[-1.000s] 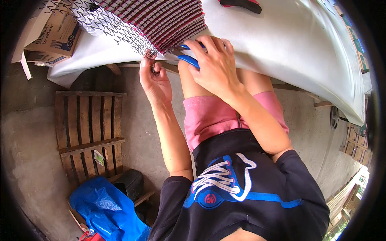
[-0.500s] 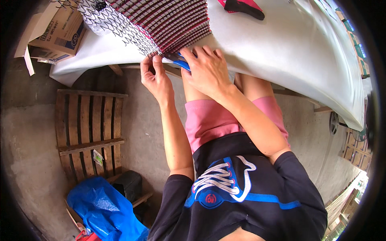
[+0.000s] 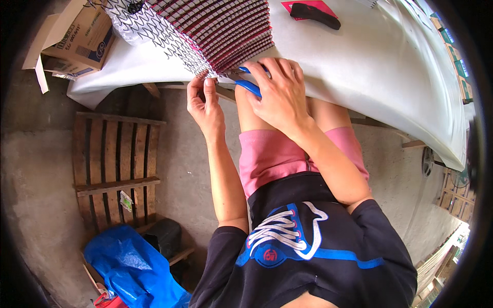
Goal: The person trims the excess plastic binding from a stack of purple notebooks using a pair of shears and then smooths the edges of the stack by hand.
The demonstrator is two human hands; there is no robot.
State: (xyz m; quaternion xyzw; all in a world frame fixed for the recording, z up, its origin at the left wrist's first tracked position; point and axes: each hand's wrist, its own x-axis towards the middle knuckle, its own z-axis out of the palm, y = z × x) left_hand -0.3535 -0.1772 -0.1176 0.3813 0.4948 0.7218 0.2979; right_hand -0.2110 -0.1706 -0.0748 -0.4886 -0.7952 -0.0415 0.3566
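Observation:
A panel of zigzag wire mesh (image 3: 177, 47) lies on the white-covered table, its larger part woven with dark red and black strands (image 3: 221, 31). My left hand (image 3: 206, 105) pinches the panel's near corner between thumb and fingers at the table's front edge; the fingertips partly hide the wire there. My right hand (image 3: 281, 92) grips blue-handled pliers (image 3: 248, 88), palm down, with the handles spread apart. The pliers' jaws point left toward that same corner, close to my left fingertips. Whether the jaws touch the wire, I cannot tell.
A cardboard box (image 3: 79, 43) stands at the table's left end. On the white table cover (image 3: 380, 66) lie a dark curved object (image 3: 314, 15) and a pink-red sheet (image 3: 328, 6). Below left are a wooden pallet (image 3: 117, 169) and a blue plastic bag (image 3: 133, 267).
The pliers' handles have spread from nearly closed to wide apart. My right hand has shifted slightly right; my left hand still pinches the mesh corner.

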